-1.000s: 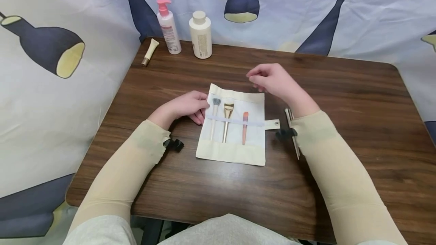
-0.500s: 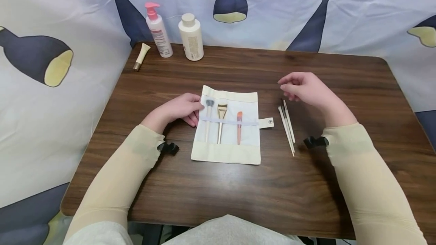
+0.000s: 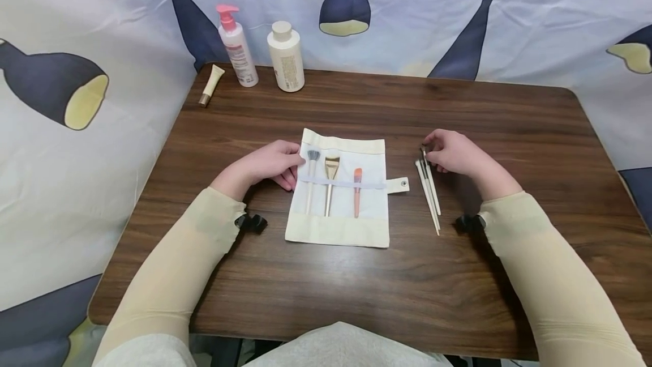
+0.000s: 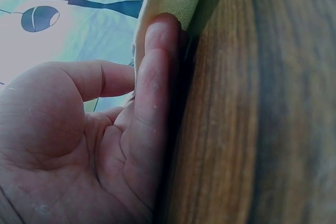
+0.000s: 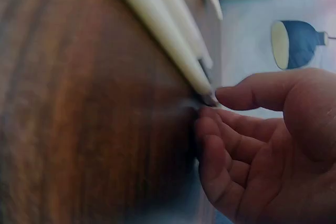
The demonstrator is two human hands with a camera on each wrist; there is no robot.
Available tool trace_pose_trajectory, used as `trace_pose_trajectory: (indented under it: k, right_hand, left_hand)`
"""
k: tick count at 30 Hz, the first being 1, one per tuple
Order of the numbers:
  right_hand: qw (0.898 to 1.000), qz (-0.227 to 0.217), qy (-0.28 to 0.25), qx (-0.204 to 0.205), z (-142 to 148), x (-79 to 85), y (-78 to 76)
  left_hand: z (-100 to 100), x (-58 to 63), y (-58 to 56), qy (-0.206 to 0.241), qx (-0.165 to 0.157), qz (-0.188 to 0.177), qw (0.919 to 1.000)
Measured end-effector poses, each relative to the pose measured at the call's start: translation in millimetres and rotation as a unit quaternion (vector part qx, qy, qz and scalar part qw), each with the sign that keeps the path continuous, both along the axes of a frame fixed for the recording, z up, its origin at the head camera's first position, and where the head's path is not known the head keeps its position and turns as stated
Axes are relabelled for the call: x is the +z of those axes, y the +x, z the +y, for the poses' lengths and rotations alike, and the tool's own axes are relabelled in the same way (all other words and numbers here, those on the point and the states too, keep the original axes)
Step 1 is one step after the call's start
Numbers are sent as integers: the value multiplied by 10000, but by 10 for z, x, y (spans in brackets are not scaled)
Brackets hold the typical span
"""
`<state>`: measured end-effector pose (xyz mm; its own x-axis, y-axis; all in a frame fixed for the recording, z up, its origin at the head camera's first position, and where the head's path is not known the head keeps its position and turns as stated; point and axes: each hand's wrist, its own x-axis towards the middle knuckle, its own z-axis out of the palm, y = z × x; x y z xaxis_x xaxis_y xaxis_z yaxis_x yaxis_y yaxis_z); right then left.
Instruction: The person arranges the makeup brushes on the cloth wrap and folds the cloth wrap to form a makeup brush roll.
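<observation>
cloth brush roll [image 3: 336, 234] lies unrolled on the brown table [image 3: 275, 293], near-centre, its snap strap [image 3: 398, 185] out to the right. inside: three brushes side by side, a thin band [image 3: 342, 183] across them. grey-tipped brush [image 3: 311, 171] left, gold flat brush [image 3: 331, 170] middle, short orange-tipped brush [image 3: 357, 175] right, heads toward the far side.

left hand [image 3: 273, 164] clamped on the roll's left edge; in the left wrist view, thumb above the cloth, fingers beneath.

to the right of the roll, outside it: slim pale brushes [image 3: 428, 198], at least two, lying close together. right hand [image 3: 453, 152] at their far ends, fingers bent, thumb and fingertips about one dark tip; blurred, cannot tell if they clamp it.

far left of table: pink-topped pump bottle [image 3: 239, 55] and white capped bottle [image 3: 287, 62], both upright, contents hidden; small tube [image 3: 211, 85] lying down, left of them.
</observation>
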<state>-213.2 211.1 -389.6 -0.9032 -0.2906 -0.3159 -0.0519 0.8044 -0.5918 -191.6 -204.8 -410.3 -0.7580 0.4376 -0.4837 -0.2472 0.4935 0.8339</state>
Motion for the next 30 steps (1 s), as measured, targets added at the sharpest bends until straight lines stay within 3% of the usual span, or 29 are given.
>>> trace_pose_trajectory:
  k: [4, 14, 21, 25, 28, 30]
  right_hand:
    - [9991, 167, 381, -64, -15, -13, 6]
    - [9904, 609, 1220, 210, -159, 26, 0]
    - [9883, 558, 1416, 108, -183, -4, -20]
    - [9946, 571, 864, -29, -174, -45, -51]
    - [9989, 378, -72, -259, -118, -43, -57]
    - [9965, 202, -699, -422, -73, -25, -54]
  left_hand:
    - [39, 30, -5, 0, -50, 30, 10000]
    - [-6, 20, 4, 1, -27, -2, 10000]
    - [-18, -3, 1, 9, -49, -57, 10000]
    - [-40, -2, 11, -47, -32, -26, 10000]
    - [-28, 9, 12, -23, -46, 37, 10000]
    - [-15, 9, 6, -1, -61, 64, 10000]
